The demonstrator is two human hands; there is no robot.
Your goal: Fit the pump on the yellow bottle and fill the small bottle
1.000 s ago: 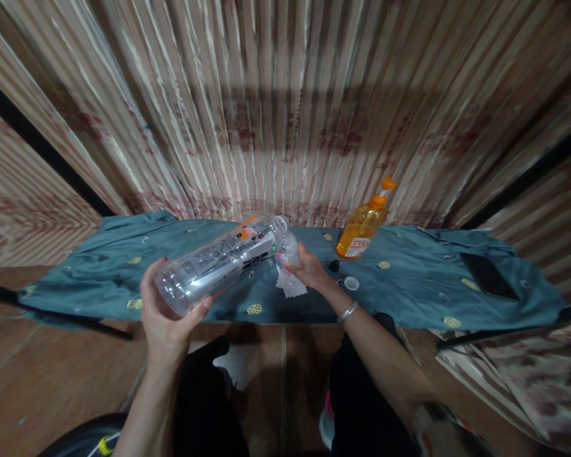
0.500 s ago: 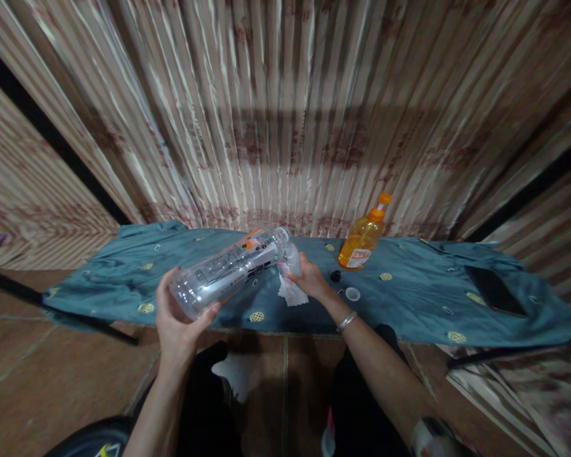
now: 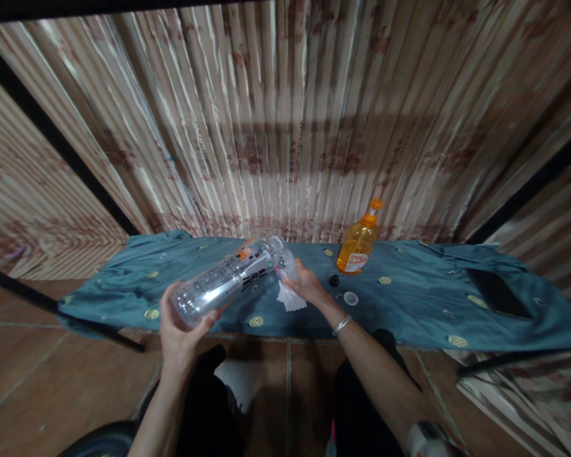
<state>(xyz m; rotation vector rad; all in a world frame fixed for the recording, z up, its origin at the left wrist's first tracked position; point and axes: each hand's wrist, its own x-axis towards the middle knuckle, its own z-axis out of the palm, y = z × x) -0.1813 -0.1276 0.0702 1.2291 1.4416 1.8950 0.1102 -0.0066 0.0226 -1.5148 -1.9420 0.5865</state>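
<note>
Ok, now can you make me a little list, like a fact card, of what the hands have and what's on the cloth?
Left hand: holds the large clear bottle near its base
Large bottle: tilted, neck end higher than base
Right hand: holds a small clear bottle
Bottle tops: close together; can't tell if touching
On the cloth: orange pump bottle, small black object, round whitish cap, white paper, dark flat phone-like object

A large clear plastic bottle [image 3: 226, 282], its side printed in black and orange, is held aslant, neck toward 2 o'clock. A smaller clear bottle [image 3: 288, 265], partly hidden by the grip on it, sits at 5 o'clock from that neck, closely alongside.
</note>
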